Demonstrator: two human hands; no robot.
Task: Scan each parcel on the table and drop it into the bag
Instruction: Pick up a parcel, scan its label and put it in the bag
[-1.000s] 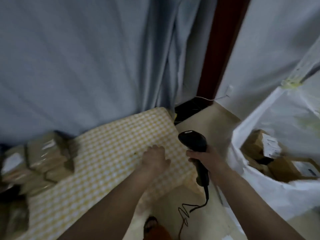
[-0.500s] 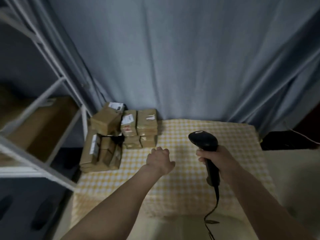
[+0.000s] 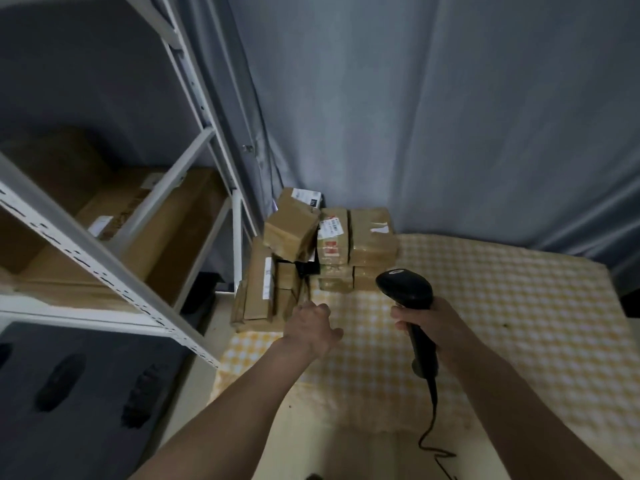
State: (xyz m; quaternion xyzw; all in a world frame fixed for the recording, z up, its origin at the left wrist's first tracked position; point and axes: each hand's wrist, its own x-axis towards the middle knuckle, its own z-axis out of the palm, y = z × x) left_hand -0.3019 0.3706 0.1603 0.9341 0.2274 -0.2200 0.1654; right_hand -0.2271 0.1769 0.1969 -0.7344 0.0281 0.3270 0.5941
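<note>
Reaching toward the parcels [image 3: 322, 251] at the far left corner of the tabletop [image 3: 502, 323], the left hand [image 3: 313, 329] hangs just in front of the pile w/ fingers loosely curled, holding nothing and not touching any box. Right hand [image 3: 431, 325] grips the handle of a black scanner [image 3: 408, 299], fingers wrapped round it, head tipped toward the stack; its cable [image 3: 431, 420] trails down off the near edge. Parcels are brown taped boxes w/ white labels, some flat, some on edge, one tilted on top. Checked yellow-and-white cloth [image 3: 467, 368] covers the tabletop. White metal shelf [image 3: 114, 271] to the left holds cardboard boxes [image 3: 162, 230]; grey curtain [image 3: 450, 116] behind. Bag not in view
</note>
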